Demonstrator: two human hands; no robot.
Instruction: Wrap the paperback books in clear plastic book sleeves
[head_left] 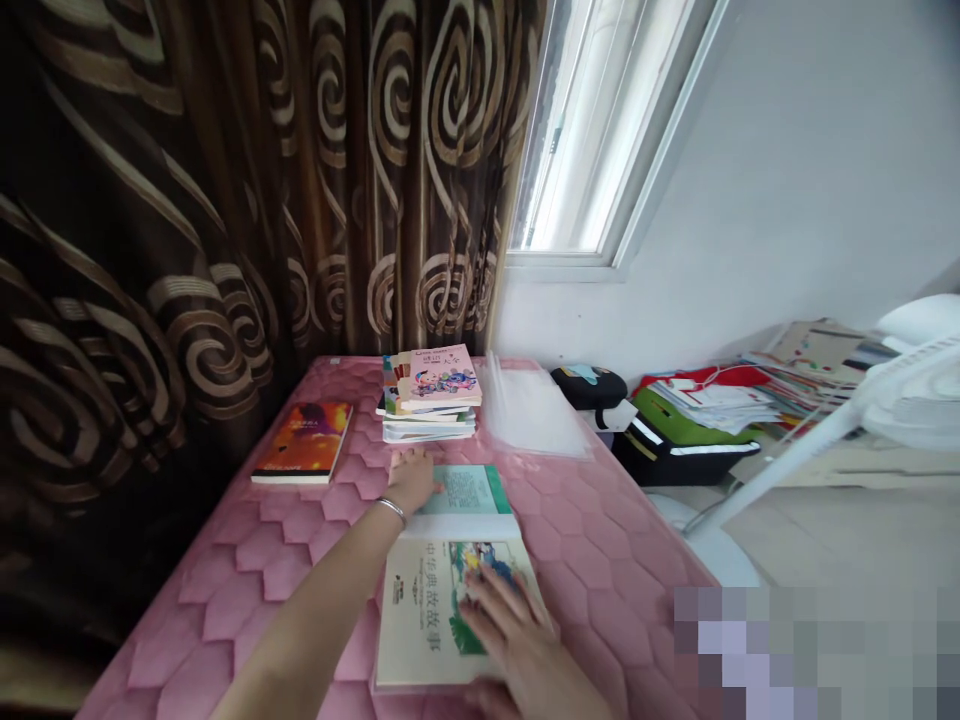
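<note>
An open book lies sideways on the pink quilted mattress, its title page with Chinese characters and a coloured picture facing up. Its opened-out cover carries a teal flap with printed text on the far side. My left hand, with a bracelet at the wrist, rests open on the far left edge of that flap. Across the picture on the title page, my right hand lies open with its fingers stretched out. Its thumb side is blurred near the book's near edge.
Beyond the book stand a stack of books and clear plastic sheets. An orange book lies at left. A patterned curtain hangs behind. Right of the mattress are a black-green bag and a white fan.
</note>
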